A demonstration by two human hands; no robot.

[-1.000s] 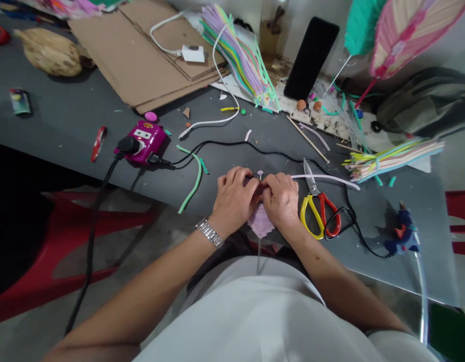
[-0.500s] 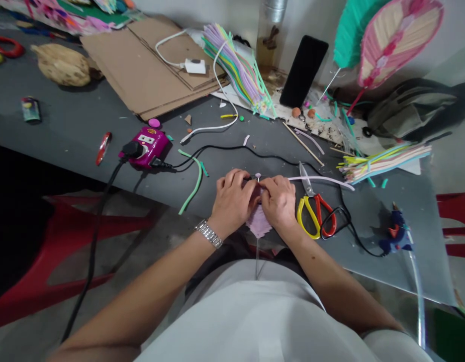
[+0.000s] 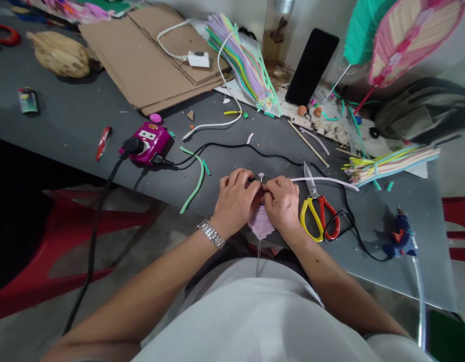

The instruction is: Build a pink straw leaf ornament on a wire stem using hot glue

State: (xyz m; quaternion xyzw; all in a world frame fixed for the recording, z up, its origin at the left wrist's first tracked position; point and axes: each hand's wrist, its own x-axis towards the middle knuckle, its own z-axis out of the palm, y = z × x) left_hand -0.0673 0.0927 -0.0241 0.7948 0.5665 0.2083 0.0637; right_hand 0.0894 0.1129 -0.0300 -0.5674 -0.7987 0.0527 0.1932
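My left hand (image 3: pixel 237 201), with a metal watch (image 3: pixel 211 233) at the wrist, and my right hand (image 3: pixel 282 201) meet close together at the table's front edge. Both are closed, pinching a lilac leaf-shaped piece (image 3: pixel 261 222) on a thin wire stem that points toward my body. My fingers hide much of its upper part; a small pale tip stands out beyond them. A lilac pipe cleaner (image 3: pixel 326 180) runs out to the right from beside my right hand. Just right of that hand lie scissors (image 3: pixel 311 216) with one yellow and one red handle.
A blue glue gun (image 3: pixel 401 239) rests at the right, its black cord crossing the table to a purple power socket (image 3: pixel 149 143). Bundled pipe cleaners (image 3: pixel 247 70), a propped phone (image 3: pixel 311 65), cardboard (image 3: pixel 153 65) and finished leaf shapes (image 3: pixel 413 45) are at the back. A green pipe cleaner (image 3: pixel 196 183) lies left.
The view has shifted slightly. Both hands keep the same grip on the lilac leaf piece, with barely any finger movement visible.
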